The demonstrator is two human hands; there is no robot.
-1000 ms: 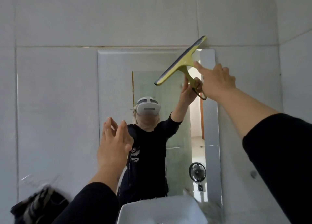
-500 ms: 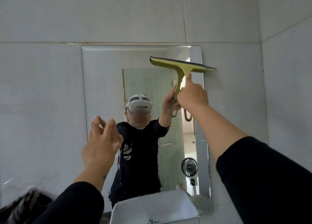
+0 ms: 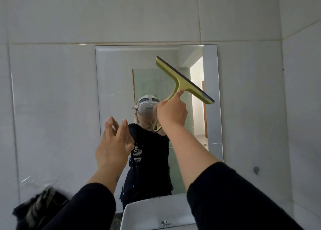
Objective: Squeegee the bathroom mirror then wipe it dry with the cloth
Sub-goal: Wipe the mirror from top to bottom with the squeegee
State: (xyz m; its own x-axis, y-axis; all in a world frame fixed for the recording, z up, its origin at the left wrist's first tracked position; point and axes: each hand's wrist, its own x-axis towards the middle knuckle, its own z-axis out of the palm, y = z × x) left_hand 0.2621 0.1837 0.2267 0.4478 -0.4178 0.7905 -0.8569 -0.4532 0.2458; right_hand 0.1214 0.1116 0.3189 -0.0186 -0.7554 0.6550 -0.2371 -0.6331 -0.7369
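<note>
A rectangular mirror [image 3: 114,77] hangs on the grey tiled wall, and a person in black with a headset is reflected in it. My right hand [image 3: 172,112] grips the handle of a yellow-green squeegee [image 3: 182,79]. Its dark rubber blade slants from upper left down to lower right in front of the mirror's right half. My left hand [image 3: 113,143] is raised before the mirror's lower left edge, fingers spread, holding nothing. A dark striped cloth [image 3: 38,205] lies at the lower left, partly hidden by my left sleeve.
A white sink basin [image 3: 152,210] with a metal tap [image 3: 165,223] sits under the mirror. A side wall meets the tiled wall at the right. A small grey hook or knob [image 3: 256,169] is on the tiles right of the mirror.
My right hand has come down and leftward from the mirror's top right corner. The blade has turned from rising to the right, through level, to sloping down to the right. My left hand stays raised.
</note>
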